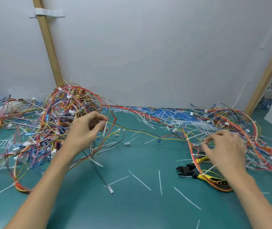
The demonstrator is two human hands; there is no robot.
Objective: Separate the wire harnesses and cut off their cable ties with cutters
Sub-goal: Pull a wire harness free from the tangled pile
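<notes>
A tall tangle of red, yellow and blue wire harnesses [62,116] rises at the left of the green mat. My left hand [85,131] is beside it, its fingers and thumb pinching a white cable tie [105,128] on thin yellow and red wires that run rightward. My right hand [224,149] is blurred, fingers curled down over wires of a flatter harness pile [256,138] on the right. The yellow-handled cutters [196,171] lie on the mat under a wire loop, just left of my right wrist, with no hand on them.
Cut white cable ties [140,180] lie scattered over the green mat [132,209]. A heap of cut ties and blue scraps [165,114] lines the white back wall. Wooden posts [49,52] lean at the left and right.
</notes>
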